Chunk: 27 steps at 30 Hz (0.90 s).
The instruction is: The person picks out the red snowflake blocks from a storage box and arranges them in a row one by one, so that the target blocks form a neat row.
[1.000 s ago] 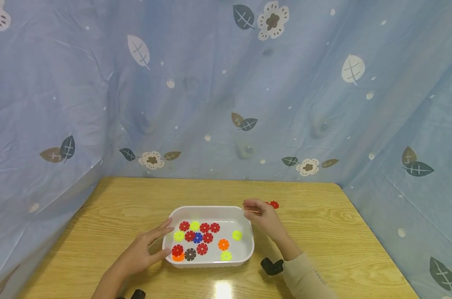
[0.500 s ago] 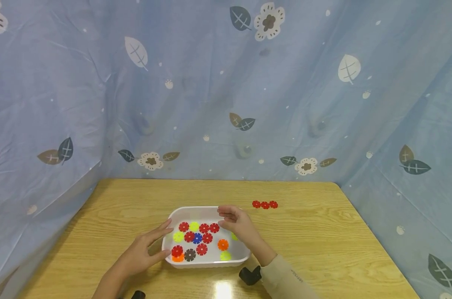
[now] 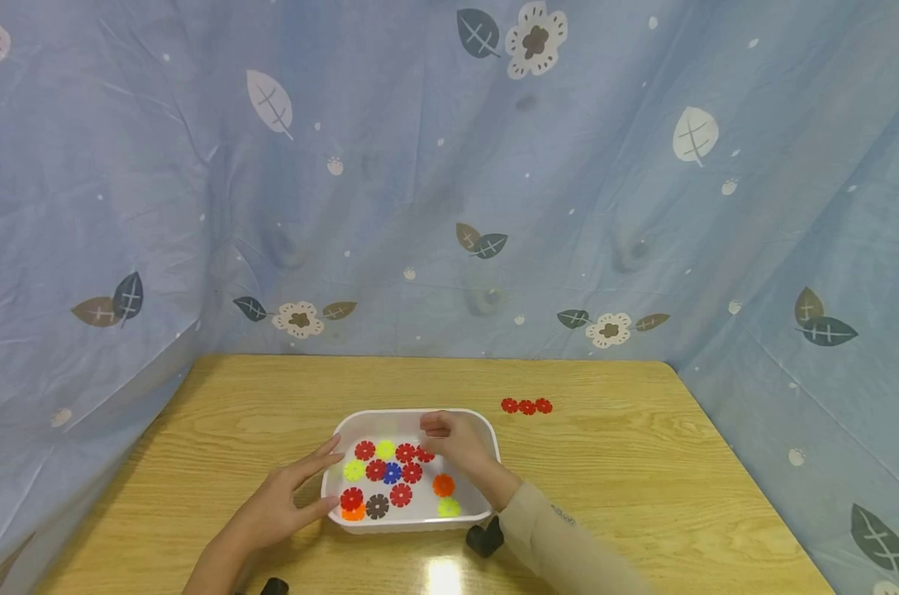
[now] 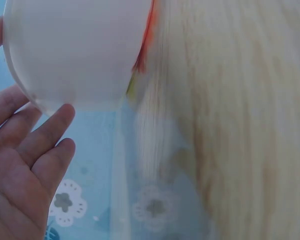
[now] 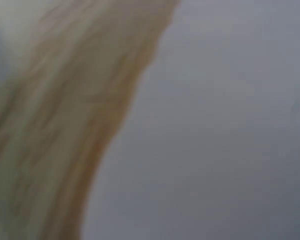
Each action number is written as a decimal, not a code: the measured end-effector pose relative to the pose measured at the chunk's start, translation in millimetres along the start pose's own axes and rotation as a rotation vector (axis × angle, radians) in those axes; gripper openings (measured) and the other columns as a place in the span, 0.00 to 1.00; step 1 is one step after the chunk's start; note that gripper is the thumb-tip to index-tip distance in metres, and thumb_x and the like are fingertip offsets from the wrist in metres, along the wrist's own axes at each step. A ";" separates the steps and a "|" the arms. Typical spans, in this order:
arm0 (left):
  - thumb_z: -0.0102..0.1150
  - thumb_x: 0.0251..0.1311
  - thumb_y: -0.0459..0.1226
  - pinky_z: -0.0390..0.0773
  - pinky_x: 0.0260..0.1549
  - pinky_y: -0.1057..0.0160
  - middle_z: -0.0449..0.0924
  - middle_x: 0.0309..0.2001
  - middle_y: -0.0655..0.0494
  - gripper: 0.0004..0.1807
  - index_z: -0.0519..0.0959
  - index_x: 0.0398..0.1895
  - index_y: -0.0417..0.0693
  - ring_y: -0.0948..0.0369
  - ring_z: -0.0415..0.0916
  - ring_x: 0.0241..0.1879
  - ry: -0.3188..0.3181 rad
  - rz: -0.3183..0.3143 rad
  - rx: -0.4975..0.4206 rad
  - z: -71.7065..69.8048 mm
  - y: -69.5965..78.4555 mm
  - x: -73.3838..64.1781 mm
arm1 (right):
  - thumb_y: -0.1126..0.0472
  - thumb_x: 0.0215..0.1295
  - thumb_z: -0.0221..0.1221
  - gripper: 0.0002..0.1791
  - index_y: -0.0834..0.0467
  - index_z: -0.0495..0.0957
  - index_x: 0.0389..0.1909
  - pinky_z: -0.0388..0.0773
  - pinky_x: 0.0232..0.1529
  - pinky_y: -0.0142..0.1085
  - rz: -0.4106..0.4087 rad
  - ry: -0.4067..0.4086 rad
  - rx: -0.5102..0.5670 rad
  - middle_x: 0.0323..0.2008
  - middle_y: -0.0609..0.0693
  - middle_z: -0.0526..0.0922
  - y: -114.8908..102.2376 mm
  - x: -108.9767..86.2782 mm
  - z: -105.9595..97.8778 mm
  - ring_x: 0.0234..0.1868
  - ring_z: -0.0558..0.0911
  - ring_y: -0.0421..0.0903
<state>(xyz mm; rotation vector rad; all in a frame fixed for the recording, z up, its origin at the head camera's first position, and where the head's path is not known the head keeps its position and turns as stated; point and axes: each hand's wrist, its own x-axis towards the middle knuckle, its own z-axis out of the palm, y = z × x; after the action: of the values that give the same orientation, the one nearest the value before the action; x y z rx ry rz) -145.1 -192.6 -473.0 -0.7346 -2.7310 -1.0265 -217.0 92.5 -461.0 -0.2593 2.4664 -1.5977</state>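
A white plastic tray (image 3: 412,524) holds several flower-shaped plastic discs in red, yellow, orange, blue and dark grey. My left hand (image 3: 289,500) rests against the tray's left side, thumb and fingers spread apart; in the left wrist view, fingers (image 4: 57,125) touch the outer wall. My right hand (image 3: 460,442) is over the right half of the tray, its fingertips close to a red disc (image 3: 424,454) that they partly cover. Whether they touch that disc cannot be told. Only blurred pale and wood-coloured surfaces appear in the right wrist view.
Three red discs (image 3: 527,406) lie in a row on the wooden table (image 3: 613,463) behind the tray, to its right. A blue patterned curtain (image 3: 390,182) hangs around the table's back and sides. A black wrist piece (image 3: 485,537) sits by the right sleeve.
My right hand has moved left from beside the tray's right rim to over the discs, uncovering the row of three red discs. My left hand stays at the tray's side.
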 end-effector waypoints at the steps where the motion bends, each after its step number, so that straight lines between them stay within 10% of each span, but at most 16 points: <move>1: 0.64 0.56 0.45 0.72 0.56 0.42 0.65 0.69 0.53 0.28 0.74 0.61 0.50 0.47 0.65 0.65 0.001 0.000 -0.001 -0.1 0.1 0.0 | 0.68 0.57 0.62 0.19 0.63 0.77 0.51 0.79 0.53 0.43 0.010 -0.003 -0.009 0.49 0.57 0.82 1.0 0.9 0.8 0.51 0.80 0.53; 27: 0.64 0.56 0.47 0.71 0.56 0.42 0.64 0.69 0.55 0.29 0.74 0.61 0.51 0.50 0.65 0.66 -0.016 -0.025 -0.011 1.2 -0.8 0.2 | 0.76 0.51 0.63 0.21 0.61 0.77 0.47 0.77 0.55 0.41 -0.008 -0.063 -0.390 0.44 0.51 0.78 3.9 -1.2 14.4 0.47 0.77 0.47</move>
<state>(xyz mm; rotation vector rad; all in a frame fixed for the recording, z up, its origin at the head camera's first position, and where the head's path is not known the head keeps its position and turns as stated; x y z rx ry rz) -145.6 -192.2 -474.3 -0.7150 -2.7572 -1.0455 -212.3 81.7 -470.2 -0.3681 2.7101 -1.0786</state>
